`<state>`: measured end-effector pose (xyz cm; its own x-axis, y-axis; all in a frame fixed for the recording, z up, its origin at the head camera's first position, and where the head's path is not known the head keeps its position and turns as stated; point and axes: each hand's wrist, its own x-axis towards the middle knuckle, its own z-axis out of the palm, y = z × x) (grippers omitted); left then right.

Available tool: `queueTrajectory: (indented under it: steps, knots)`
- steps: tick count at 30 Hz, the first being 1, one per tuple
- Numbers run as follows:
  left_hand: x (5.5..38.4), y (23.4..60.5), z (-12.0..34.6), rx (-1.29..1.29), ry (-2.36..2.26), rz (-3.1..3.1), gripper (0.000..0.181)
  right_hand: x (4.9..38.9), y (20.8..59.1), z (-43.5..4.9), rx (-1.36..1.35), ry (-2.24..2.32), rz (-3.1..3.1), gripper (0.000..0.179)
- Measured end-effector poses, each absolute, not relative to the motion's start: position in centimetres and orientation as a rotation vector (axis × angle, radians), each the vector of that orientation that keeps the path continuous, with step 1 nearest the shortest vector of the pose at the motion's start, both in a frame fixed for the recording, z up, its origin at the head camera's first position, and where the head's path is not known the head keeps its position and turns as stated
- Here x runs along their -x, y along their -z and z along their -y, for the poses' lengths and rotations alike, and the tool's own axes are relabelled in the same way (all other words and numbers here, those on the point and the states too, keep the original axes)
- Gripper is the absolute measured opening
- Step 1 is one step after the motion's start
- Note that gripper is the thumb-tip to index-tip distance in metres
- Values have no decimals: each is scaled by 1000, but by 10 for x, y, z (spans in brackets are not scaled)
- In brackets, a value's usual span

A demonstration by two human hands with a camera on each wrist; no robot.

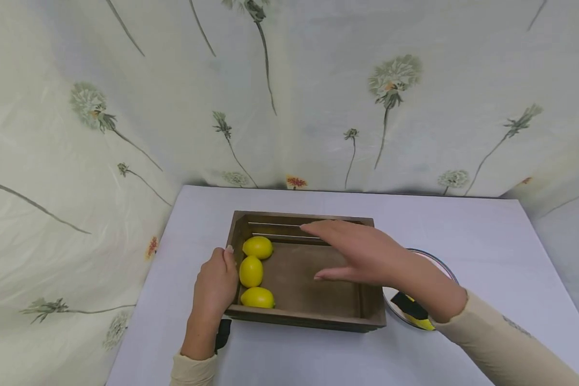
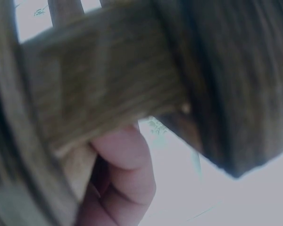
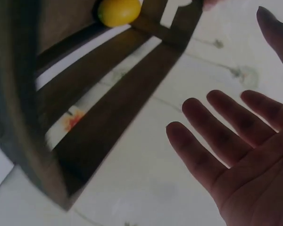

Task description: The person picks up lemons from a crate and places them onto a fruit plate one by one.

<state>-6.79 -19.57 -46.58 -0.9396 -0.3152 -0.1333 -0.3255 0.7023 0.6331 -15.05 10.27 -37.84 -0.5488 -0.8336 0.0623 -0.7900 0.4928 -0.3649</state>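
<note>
A brown wooden crate (image 1: 305,317) with slatted sides stands on the white table. Three yellow lemons (image 1: 251,271) lie in a row along the inside of its left end. My left hand (image 1: 215,281) grips that left end; in the left wrist view its curled fingers (image 2: 127,162) reach under a slat. Over the crate's right half hovers my right hand (image 1: 354,254), fingers straight, thumb spread apart and nothing held. The right wrist view shows the open palm (image 3: 250,174) beside the crate's slats (image 3: 118,125), with one lemon (image 3: 119,11) inside.
Right of the crate sits a round, clear-rimmed dish (image 1: 451,272), partly hidden by my right forearm, with something yellow (image 1: 422,323) in it. Black wrist gear (image 1: 223,335) shows beneath my left wrist. Dandelion-print cloth (image 1: 318,107) hangs behind the table (image 1: 492,241) and at both sides.
</note>
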Motion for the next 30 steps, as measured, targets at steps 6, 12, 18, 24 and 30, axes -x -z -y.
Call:
queueTrajectory:
  steps: [6,12,18,24,30]
  knots:
    - [69,466,196,546,-1074,-2873,41,164,393,-58,1516,515,-2513,76]
    - [68,465,197,544,-1081,-2870,40,173,418,-14,1503,485,-2408,69]
    - [68,466,196,540,-1101,-2863,40,182,448,18,1445,393,-2414,63]
    - [69,467,196,530,-1107,-2865,41,191,472,34,1417,356,-2421,58]
    - [69,468,197,542,-1107,-2864,42,195,486,43,1483,265,-2465,49]
